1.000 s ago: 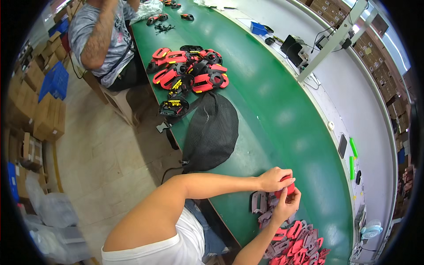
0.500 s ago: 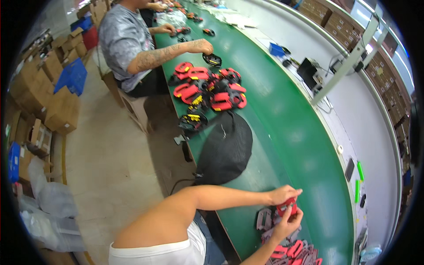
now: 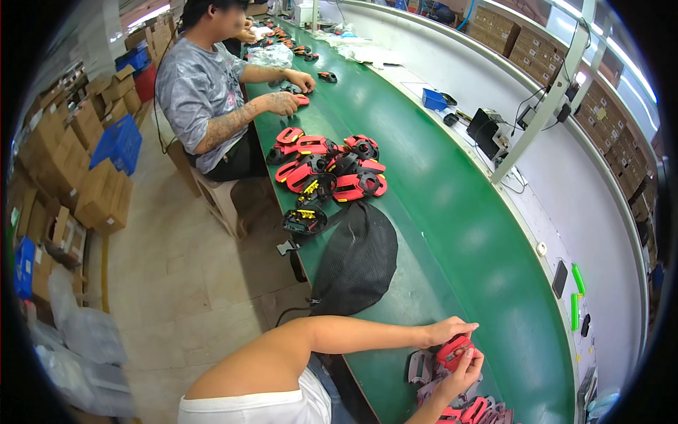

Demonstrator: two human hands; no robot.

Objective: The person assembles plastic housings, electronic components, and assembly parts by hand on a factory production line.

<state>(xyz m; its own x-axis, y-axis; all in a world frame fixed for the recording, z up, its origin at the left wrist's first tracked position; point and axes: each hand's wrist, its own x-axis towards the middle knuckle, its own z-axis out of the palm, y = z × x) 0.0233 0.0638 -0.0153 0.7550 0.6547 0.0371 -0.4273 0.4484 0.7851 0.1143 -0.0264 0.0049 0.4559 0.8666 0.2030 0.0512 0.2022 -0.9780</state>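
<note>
Both my hands are over the near end of the green table, gripping one red plastic shell part (image 3: 453,350). My left hand (image 3: 449,331) has its fingers against the far edge of the part. From the near side, my right hand (image 3: 463,370) pinches it with thumb and fingers. Beneath and left of the hands lie grey-purple plastic parts (image 3: 419,367) of similar shape. Several loose red parts (image 3: 472,410) are heaped next to my right forearm, at the lower edge.
A black mesh bag (image 3: 359,261) lies beyond my left arm. Behind it is a pile of red-and-black assemblies (image 3: 335,166). A co-worker (image 3: 205,92) sits farther along, holding a red part (image 3: 302,100). A phone (image 3: 560,278) and green strips (image 3: 575,308) lie on the right ledge.
The red part in my hands has been tilted and shows more of its length. The co-worker's hand has drawn back from the pile; a red part is now in it. My view has shifted slightly.
</note>
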